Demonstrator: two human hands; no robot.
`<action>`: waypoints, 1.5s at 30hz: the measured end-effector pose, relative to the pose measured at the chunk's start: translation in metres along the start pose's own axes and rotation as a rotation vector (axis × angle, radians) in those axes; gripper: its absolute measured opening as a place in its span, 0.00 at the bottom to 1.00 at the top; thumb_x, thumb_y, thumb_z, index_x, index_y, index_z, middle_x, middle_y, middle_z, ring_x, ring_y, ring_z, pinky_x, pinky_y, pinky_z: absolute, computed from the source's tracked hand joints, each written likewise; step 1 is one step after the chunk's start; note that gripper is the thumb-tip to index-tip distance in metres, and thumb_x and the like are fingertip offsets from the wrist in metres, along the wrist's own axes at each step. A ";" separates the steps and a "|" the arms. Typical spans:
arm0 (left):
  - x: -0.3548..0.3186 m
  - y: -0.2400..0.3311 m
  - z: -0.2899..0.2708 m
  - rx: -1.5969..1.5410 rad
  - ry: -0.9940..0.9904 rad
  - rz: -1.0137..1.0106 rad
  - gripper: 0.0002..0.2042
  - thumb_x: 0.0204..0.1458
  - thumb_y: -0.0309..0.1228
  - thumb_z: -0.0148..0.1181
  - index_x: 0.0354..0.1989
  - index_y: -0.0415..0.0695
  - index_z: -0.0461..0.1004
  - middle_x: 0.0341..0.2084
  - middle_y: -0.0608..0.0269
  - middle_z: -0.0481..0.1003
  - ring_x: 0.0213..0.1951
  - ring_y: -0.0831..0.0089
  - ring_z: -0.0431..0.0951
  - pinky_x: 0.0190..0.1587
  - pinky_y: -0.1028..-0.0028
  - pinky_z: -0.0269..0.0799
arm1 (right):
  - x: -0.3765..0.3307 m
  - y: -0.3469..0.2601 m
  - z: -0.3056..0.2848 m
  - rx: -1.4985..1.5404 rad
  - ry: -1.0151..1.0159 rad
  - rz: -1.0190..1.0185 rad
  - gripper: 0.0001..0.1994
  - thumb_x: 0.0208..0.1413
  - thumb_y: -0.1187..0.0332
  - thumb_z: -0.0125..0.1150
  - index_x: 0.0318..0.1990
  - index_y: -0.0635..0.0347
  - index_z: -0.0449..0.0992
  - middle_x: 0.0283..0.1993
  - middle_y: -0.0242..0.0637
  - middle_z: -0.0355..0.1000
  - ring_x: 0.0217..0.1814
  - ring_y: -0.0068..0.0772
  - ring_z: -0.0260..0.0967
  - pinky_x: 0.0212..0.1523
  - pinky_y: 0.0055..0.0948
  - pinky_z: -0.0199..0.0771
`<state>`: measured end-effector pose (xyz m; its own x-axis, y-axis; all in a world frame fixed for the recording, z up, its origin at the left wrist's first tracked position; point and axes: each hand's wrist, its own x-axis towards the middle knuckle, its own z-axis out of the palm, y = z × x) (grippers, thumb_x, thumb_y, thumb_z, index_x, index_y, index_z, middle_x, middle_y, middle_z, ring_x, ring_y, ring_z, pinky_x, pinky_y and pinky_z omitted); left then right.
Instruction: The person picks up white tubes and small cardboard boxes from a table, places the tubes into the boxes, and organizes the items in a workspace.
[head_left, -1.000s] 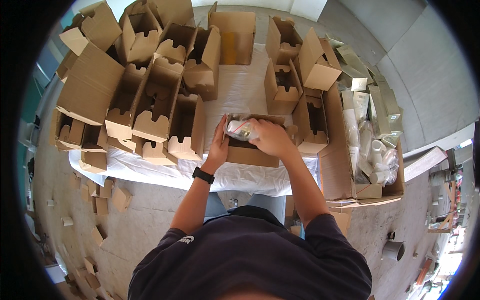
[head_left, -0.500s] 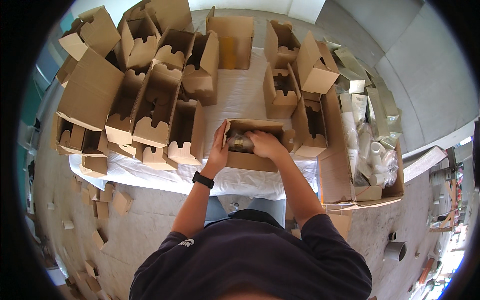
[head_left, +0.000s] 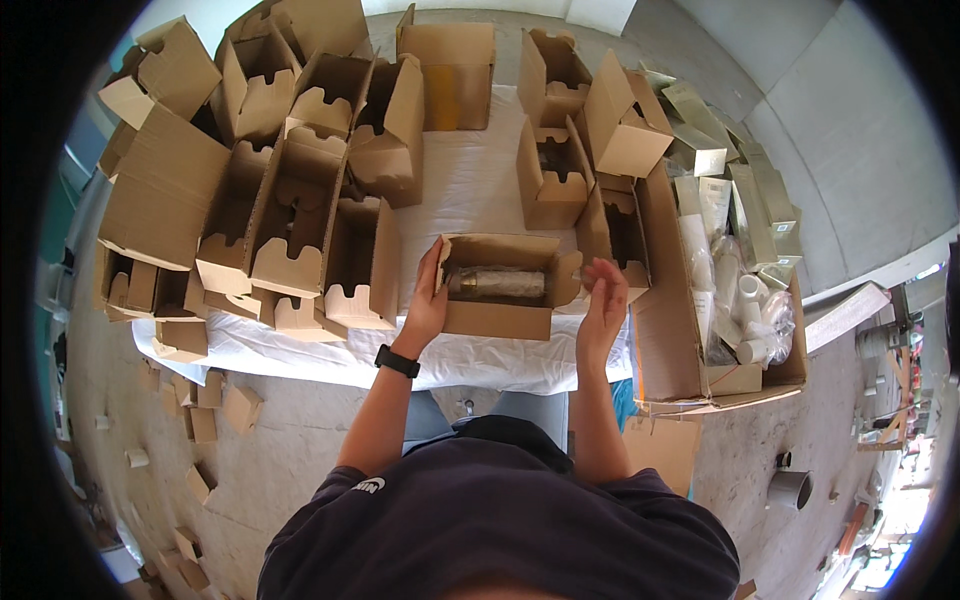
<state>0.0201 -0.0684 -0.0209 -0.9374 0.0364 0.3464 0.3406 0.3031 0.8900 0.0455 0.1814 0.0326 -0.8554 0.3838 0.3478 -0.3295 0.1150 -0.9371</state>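
Note:
An open brown cardboard box [head_left: 497, 318] lies on the white-covered table [head_left: 470, 190] just in front of me. A wrapped, shiny cylindrical item [head_left: 497, 284] lies inside it. My left hand [head_left: 428, 300] presses flat against the box's left end and side flap, with a black watch on that wrist. My right hand [head_left: 603, 305] is open, fingers apart, just off the box's right flap and holding nothing.
Many open cardboard boxes [head_left: 290, 220] crowd the table's left side, and more stand at the back [head_left: 550, 170]. A large carton [head_left: 720, 300] on the right holds wrapped white items. Small cardboard scraps [head_left: 200, 410] litter the floor at lower left.
Both hands lowered the wrapped item into the box. My right hand has since come out and moved to the right; my left has shifted to the box's left end.

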 end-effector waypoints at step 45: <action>-0.001 -0.001 0.000 0.021 0.005 0.025 0.32 0.55 0.14 0.45 0.71 0.44 0.50 0.65 0.50 0.57 0.68 0.57 0.56 0.69 0.68 0.49 | 0.011 0.022 0.006 -0.367 -0.482 -0.293 0.37 0.52 0.87 0.48 0.71 0.59 0.50 0.75 0.45 0.46 0.78 0.44 0.41 0.74 0.35 0.41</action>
<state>0.0206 -0.0687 -0.0220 -0.9283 0.0390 0.3697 0.3620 0.3218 0.8749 0.0269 0.1828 0.0158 -0.8622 -0.1524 0.4831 -0.4906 0.4884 -0.7216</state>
